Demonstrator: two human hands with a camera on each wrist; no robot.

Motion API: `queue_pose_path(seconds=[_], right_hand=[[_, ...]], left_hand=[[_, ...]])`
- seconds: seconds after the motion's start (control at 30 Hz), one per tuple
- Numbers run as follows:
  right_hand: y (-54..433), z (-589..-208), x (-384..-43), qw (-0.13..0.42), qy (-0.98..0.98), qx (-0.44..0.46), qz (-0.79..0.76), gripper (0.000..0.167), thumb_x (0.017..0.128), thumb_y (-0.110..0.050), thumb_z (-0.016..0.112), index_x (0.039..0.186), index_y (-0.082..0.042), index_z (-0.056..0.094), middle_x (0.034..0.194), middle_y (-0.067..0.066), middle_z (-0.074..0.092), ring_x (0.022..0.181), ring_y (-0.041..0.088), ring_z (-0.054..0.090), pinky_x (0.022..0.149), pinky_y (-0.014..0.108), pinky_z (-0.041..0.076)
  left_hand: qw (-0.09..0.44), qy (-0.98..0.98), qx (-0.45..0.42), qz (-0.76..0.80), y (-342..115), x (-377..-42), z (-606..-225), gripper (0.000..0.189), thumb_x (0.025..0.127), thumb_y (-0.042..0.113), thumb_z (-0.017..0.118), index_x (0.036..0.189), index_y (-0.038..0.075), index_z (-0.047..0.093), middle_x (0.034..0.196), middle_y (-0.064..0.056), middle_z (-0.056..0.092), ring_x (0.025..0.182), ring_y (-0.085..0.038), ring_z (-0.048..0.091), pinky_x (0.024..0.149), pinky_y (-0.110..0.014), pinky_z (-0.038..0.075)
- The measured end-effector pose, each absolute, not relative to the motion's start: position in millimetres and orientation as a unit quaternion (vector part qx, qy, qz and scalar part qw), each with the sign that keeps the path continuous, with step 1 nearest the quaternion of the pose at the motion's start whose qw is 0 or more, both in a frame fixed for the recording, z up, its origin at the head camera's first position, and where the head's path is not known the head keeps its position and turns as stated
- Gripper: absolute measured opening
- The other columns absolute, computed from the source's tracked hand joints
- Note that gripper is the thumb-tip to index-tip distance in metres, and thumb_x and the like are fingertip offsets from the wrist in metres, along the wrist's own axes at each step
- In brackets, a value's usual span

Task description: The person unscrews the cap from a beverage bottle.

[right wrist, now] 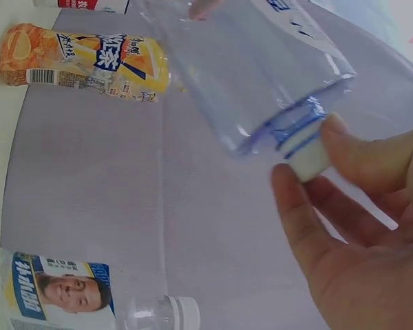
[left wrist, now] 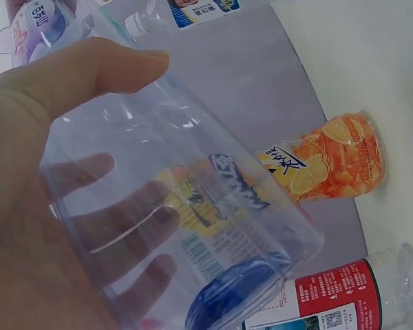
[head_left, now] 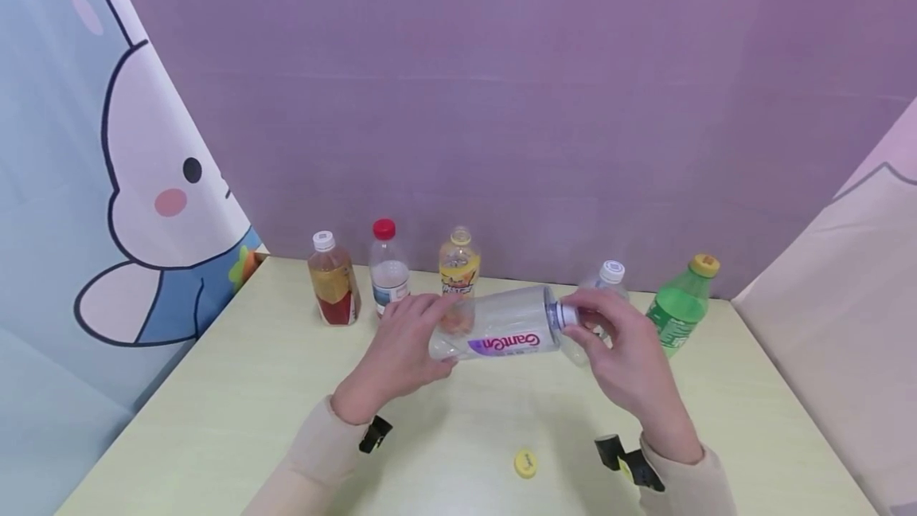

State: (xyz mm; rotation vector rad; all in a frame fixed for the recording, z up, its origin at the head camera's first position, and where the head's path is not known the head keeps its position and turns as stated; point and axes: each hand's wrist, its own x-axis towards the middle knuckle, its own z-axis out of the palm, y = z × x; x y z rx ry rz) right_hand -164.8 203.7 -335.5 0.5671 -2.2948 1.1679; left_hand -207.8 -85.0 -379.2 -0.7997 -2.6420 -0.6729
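A large clear plastic bottle point(head_left: 505, 323) with a red-lettered label lies level above the table, base to the left and neck to the right. My left hand point(head_left: 401, 345) grips it near its base, fingers showing through the clear wall in the left wrist view. At the neck, my right hand point(head_left: 630, 353) pinches the white cap point(right wrist: 308, 157) between thumb and fingers. The cap sits on the neck, with a blue ring below it. Behind the held bottle stands an uncapped bottle with a yellow label point(head_left: 458, 267), partly covered by it.
Toward the back left stand an amber drink bottle point(head_left: 333, 289) and a red-capped bottle point(head_left: 388, 265). A clear bottle with a white cap point(head_left: 611, 272) is partly hidden behind my right hand. Right of it is a green bottle point(head_left: 680, 301). A loose yellow cap point(head_left: 525, 463) lies near the front.
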Motion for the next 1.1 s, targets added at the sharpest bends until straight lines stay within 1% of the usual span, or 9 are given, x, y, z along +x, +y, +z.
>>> queue_pose_path(seconds=[0.1,0.23,0.33,0.47,0.57,0.73,0.9,1.0,1.1], right_hand=[[202.2,-335.3,-165.1,0.247,-0.838,0.199,0.444,0.038,0.085,0.011,0.075,0.12,0.0,0.068,0.112,0.009,0.066,0.098,0.012,0.062,0.091,0.012,0.049],[199.4,-332.7,-162.6,0.225,-0.861,0.109,0.443,0.031,0.097,-0.018,0.072,0.125,-0.006,0.069,0.108,0.007,0.07,0.095,0.016,0.063,0.084,0.015,0.05],[197.8,-329.9,-161.3,0.194,-0.88,0.039,0.431,0.037,0.099,-0.039,0.067,0.118,-0.008,0.073,0.096,0.006,0.073,0.085,0.017,0.064,0.07,0.023,0.052],[197.9,-327.8,-162.6,0.15,-0.887,0.006,0.437,0.044,0.097,-0.047,0.066,0.108,-0.005,0.075,0.087,0.008,0.073,0.073,0.018,0.065,0.06,0.028,0.052],[198.8,-328.2,-164.1,0.132,-0.885,0.004,0.446,0.043,0.097,-0.045,0.067,0.108,-0.005,0.074,0.088,0.007,0.072,0.073,0.017,0.066,0.061,0.026,0.054],[200.2,-329.0,-164.9,0.127,-0.885,0.022,0.447,0.038,0.098,-0.039,0.067,0.112,-0.004,0.072,0.09,0.008,0.07,0.076,0.019,0.064,0.063,0.027,0.054],[200.9,-330.0,-163.6,0.145,-0.879,0.067,0.448,0.027,0.096,-0.014,0.071,0.119,-0.003,0.067,0.1,0.011,0.069,0.086,0.022,0.064,0.073,0.022,0.055],[200.7,-330.4,-163.1,0.154,-0.872,0.092,0.456,0.03,0.093,-0.003,0.072,0.122,-0.001,0.065,0.106,0.012,0.068,0.094,0.024,0.065,0.081,0.016,0.053],[200.3,-330.2,-162.9,0.159,-0.867,0.106,0.461,0.032,0.091,0.002,0.072,0.123,-0.001,0.065,0.11,0.013,0.067,0.099,0.025,0.065,0.086,0.012,0.05]], left_hand=[[0.147,-0.92,-0.274,-0.24,-85.9,-208.1,-378.8,0.085,0.072,0.024,0.093,0.146,0.021,0.051,0.132,-0.009,0.061,0.124,-0.031,0.053,0.105,-0.055,0.039],[0.15,-0.922,-0.271,-0.233,-86.6,-208.5,-379.3,0.085,0.072,0.024,0.093,0.146,0.02,0.051,0.133,-0.01,0.061,0.124,-0.032,0.053,0.104,-0.055,0.038],[0.151,-0.924,-0.27,-0.226,-86.1,-209.0,-380.2,0.085,0.072,0.025,0.093,0.146,0.02,0.051,0.133,-0.01,0.06,0.124,-0.032,0.053,0.105,-0.055,0.039],[0.15,-0.927,-0.267,-0.216,-85.2,-209.2,-381.1,0.086,0.072,0.028,0.094,0.146,0.021,0.051,0.135,-0.01,0.06,0.124,-0.032,0.052,0.105,-0.055,0.039],[0.153,-0.928,-0.266,-0.213,-84.7,-209.1,-381.3,0.086,0.071,0.028,0.094,0.146,0.021,0.051,0.135,-0.009,0.06,0.125,-0.032,0.052,0.105,-0.055,0.039],[0.16,-0.926,-0.267,-0.213,-84.3,-209.4,-382.1,0.086,0.071,0.025,0.094,0.146,0.021,0.052,0.133,-0.009,0.06,0.124,-0.032,0.052,0.105,-0.055,0.038],[0.148,-0.928,-0.263,-0.219,-84.3,-209.6,-382.4,0.087,0.072,0.026,0.094,0.147,0.02,0.051,0.133,-0.01,0.06,0.123,-0.032,0.053,0.104,-0.055,0.039],[0.142,-0.928,-0.262,-0.225,-85.0,-209.7,-381.8,0.087,0.072,0.026,0.094,0.147,0.02,0.051,0.132,-0.01,0.06,0.123,-0.033,0.053,0.104,-0.056,0.039],[0.144,-0.928,-0.262,-0.225,-86.0,-209.6,-381.2,0.086,0.072,0.025,0.093,0.147,0.021,0.051,0.132,-0.01,0.06,0.124,-0.033,0.053,0.104,-0.056,0.038]])
